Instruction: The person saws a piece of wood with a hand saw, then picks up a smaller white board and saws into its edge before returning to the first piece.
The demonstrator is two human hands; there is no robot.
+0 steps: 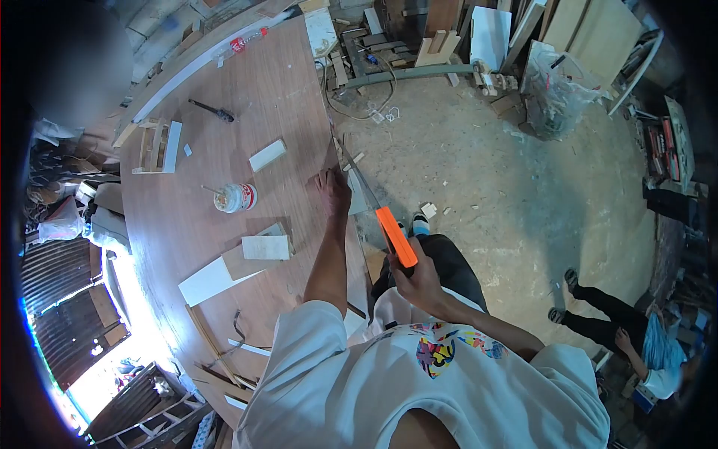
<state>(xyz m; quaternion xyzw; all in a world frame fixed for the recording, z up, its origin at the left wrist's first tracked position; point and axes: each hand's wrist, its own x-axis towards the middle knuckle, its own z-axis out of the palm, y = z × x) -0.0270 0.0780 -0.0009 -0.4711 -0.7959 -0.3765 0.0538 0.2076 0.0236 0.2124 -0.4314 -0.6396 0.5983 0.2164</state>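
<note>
My right hand (419, 278) is closed around the orange handle of a handsaw (395, 236). The saw's narrow blade runs up and left, along the edge of the brown table (284, 90). At that edge my left hand (333, 191) presses down with bent fingers on a white board (357, 193), which sticks out past the table beside the blade. Part of the board is hidden by the hand. Left of this hand stand an open jar (235, 197) with a stick in it and a small white block (268, 156).
White and brown board pieces (267, 247) lie nearer me on the table. Farther off are a dark tool (212, 111), a small wooden frame (157, 147) and a red-labelled bottle (248, 40). A plastic bag (557, 97) stands on the floor. Another person (636, 322) sits at right.
</note>
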